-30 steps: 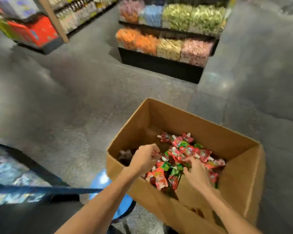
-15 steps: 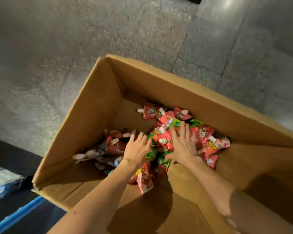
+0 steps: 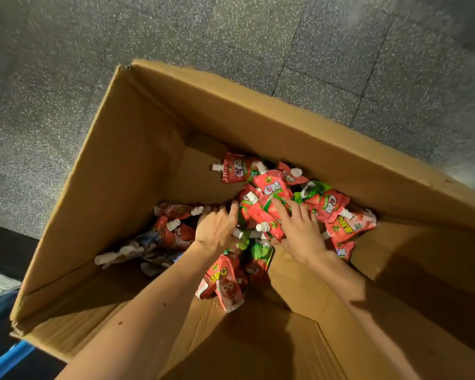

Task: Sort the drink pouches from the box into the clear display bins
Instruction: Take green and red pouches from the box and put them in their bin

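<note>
A blue edge [image 3: 8, 360] shows at lower left beside an open cardboard box [image 3: 126, 160] standing on speckled grey floor [image 3: 66, 64]. On the box's bottom, a heap of spouted drink pouches [image 3: 272, 187] runs from darker packs [image 3: 165, 237] at left to red, white-capped ones at right. The person's left hand [image 3: 215, 229] reaches into the heap's middle, its fingers bent over the pouches; whether they grip one cannot be told. Just beside it, the right hand [image 3: 302, 234] lies flat on the red pouches, fingers spread and straight, holding nothing. One red pouch [image 3: 351, 226] lies against the right wall.
</note>
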